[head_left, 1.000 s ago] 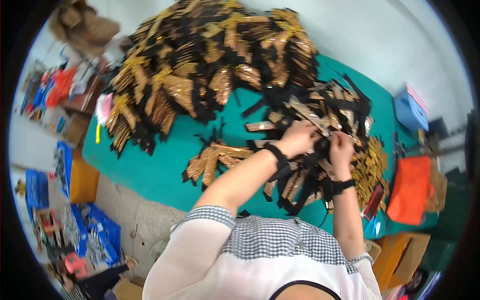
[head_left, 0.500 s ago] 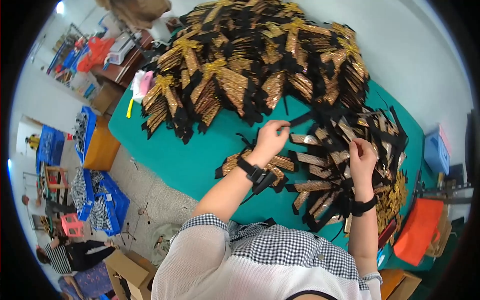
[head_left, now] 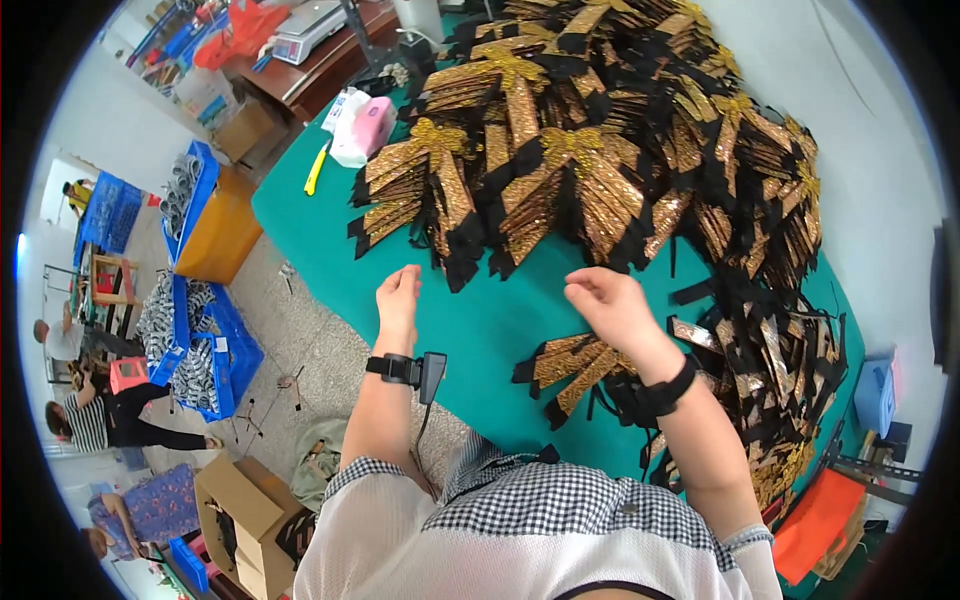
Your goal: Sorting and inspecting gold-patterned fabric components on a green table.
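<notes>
My left hand (head_left: 398,298) is raised over the left edge of the green-covered table (head_left: 450,340), its fingers drawn together and nothing visible in them. My right hand (head_left: 608,308) hovers above the middle of the table with bent, closed fingers; no object shows there either. Just below it lies a small fan-shaped bundle (head_left: 575,365) of gold glitter strips with black ends, partly covered by my wrist. Beyond both hands spreads a large heap of gold-and-black sequined bows (head_left: 580,180), overlapping in stacks. Looser strips (head_left: 770,350) of the same kind are piled to the right of my right forearm.
A pink-and-white tissue pack (head_left: 365,130) and a yellow cutter (head_left: 317,170) lie at the table's far left. Blue crates (head_left: 235,350) of grey parts stand on the floor, near an open cardboard box (head_left: 250,510). An orange bag (head_left: 825,520) sits at right. Other people are at far left.
My left hand has left the black strip by the loose pile and swung left to the table's edge. My right hand has moved left, off the loose pile. The view has shifted too.
</notes>
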### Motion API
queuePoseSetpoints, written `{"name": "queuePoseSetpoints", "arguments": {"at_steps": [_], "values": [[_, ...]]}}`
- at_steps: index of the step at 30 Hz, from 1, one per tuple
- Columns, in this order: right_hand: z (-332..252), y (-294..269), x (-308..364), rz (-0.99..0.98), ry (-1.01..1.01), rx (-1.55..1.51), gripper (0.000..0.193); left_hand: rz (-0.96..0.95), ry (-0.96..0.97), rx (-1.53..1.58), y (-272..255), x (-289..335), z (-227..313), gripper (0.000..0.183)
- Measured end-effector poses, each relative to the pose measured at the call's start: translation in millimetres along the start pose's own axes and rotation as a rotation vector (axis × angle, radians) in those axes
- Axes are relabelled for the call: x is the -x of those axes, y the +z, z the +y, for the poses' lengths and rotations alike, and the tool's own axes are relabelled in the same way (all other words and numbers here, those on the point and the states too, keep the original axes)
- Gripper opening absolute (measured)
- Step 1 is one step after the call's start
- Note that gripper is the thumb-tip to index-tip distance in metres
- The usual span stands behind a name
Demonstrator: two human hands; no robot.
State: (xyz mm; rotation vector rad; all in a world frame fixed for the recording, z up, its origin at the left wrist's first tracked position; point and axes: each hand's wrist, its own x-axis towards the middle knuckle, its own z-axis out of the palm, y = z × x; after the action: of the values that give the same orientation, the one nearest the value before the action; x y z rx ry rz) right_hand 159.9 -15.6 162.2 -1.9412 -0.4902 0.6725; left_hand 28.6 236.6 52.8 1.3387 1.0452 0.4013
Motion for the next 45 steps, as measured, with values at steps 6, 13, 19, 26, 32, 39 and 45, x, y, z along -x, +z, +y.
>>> {"name": "queuePoseSetpoints", "arguments": {"at_steps": [6,13,19,26,32,39,45], "values": [[4.3,66.5,-37.1,-0.125,0.118,-0.029,0.033,-0.078,-0.225,0.095,7.6,-49.3,-1.1,0.054],[3.4,68.2,-50.9,-0.131,0.149,0.020,0.035,-0.110,-0.253,0.127,24.6,-80.8,17.4,0.058],[9.5,57.9,-45.9,-0.104,0.156,0.017,0.033,-0.066,-0.310,-0.143,31.1,-102.0,23.4,0.064],[12.2,42.0,-30.0,-0.117,0.207,0.045,0.033,-0.023,-0.376,0.188,36.1,-127.4,8.0,0.029],[28.2,35.5,-26.4,-0.089,0.182,0.053,0.033,-0.089,-0.326,0.273,38.3,-127.0,9.1,0.020],[58.7,28.9,-38.9,-0.078,0.234,0.043,0.035,-0.057,-0.330,0.190,42.7,-120.6,25.1,0.013],[89.7,44.9,-82.0,-0.073,0.305,0.035,0.049,-0.144,-0.251,0.290,26.9,-121.2,7.2,0.020]]}}
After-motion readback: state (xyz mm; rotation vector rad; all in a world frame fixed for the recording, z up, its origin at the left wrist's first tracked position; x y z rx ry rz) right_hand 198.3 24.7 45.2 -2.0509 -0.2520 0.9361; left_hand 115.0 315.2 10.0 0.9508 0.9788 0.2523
